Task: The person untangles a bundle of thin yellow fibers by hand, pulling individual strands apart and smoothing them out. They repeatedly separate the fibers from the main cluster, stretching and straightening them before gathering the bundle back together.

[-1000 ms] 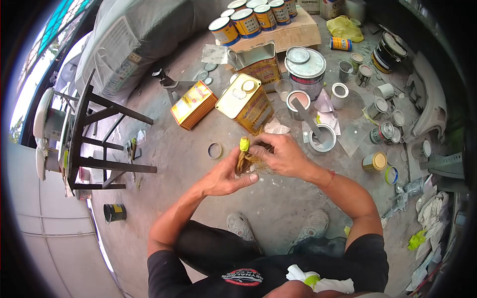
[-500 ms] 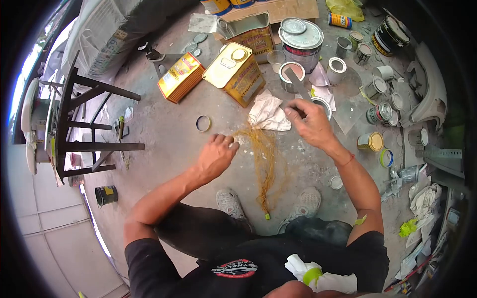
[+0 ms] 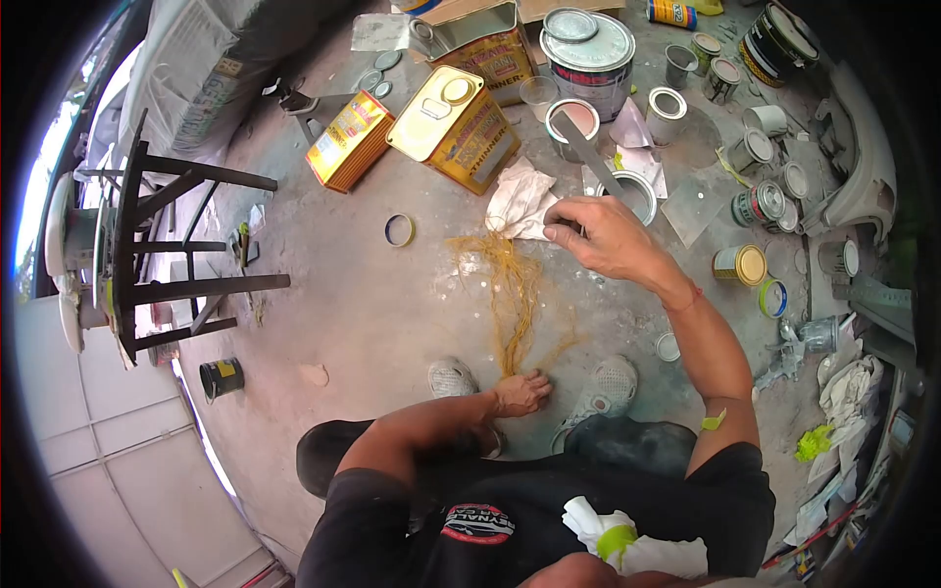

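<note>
My left hand [image 3: 521, 393] is down between my shoes, fingers curled on the lower end of a bundle of yellow-brown strands [image 3: 510, 304]. The bundle lies loosely spread along the floor, and its bottom tip is hidden by the hand. My right hand [image 3: 613, 240] hangs over the floor with bent fingers and the thumb near the index finger. What it holds, if anything, cannot be made out. Just left of its fingertips lies a crumpled white cloth [image 3: 520, 201]. Behind the knuckles, a flat grey strip [image 3: 584, 149] slants across a pinkish can [image 3: 572, 118] towards an opened can [image 3: 641, 196].
Thinner tins [image 3: 461, 127] and a large lidded paint pail [image 3: 603, 73] stand ahead. Several cans, including a yellow-lidded one [image 3: 740, 265], line the right. A dark wooden stand [image 3: 196, 289] is at left. A ring-shaped lid [image 3: 400, 230] lies on the floor.
My left hand has moved from the upper end of the strands down to their lower end, beside my shoes. The right hand stays nearly in place. The view has shifted slightly.
</note>
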`<state>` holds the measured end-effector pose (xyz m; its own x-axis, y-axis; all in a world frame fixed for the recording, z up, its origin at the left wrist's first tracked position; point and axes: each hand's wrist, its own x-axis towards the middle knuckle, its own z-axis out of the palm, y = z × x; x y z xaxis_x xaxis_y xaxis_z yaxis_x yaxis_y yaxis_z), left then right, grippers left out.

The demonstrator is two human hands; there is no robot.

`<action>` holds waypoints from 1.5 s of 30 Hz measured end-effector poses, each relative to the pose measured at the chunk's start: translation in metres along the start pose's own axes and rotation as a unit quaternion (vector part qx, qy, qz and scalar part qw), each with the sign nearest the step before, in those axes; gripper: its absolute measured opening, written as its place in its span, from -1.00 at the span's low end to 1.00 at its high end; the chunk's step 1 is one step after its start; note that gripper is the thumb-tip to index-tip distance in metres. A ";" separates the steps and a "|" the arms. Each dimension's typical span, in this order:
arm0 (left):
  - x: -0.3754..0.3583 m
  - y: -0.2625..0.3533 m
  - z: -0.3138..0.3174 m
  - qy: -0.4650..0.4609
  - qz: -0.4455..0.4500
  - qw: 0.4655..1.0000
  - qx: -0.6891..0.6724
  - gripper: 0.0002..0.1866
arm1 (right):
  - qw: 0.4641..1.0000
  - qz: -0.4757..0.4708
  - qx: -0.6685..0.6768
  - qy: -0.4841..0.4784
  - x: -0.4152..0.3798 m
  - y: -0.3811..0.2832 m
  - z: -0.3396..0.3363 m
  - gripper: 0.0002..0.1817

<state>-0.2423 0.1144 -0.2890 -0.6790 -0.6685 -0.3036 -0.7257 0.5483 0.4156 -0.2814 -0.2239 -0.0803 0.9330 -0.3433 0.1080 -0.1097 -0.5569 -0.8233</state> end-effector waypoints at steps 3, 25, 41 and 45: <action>-0.015 -0.016 -0.023 0.077 -0.022 0.996 0.040 -0.80 | 1.000 -0.019 -0.010 0.012 0.003 -0.006 -0.005 -0.77; -0.106 -0.051 -0.348 0.384 -0.278 0.747 -0.466 -0.66 | 0.976 -0.096 0.195 0.032 0.011 -0.076 0.036 -0.72; -0.077 -0.076 -0.328 0.501 -0.202 0.665 -0.516 -0.81 | 0.850 0.095 0.515 0.046 0.016 -0.077 0.043 -0.82; -0.068 -0.067 -0.326 0.535 -0.256 0.614 -0.520 -0.80 | 0.967 0.048 0.234 0.085 0.021 -0.045 0.063 -0.82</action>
<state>-0.1112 -0.0411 -0.0165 0.4759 -0.8716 -0.1174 0.0292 -0.1178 0.9926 -0.2357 -0.1584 -0.0756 0.8522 -0.5177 0.0757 0.0116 -0.1260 -0.9920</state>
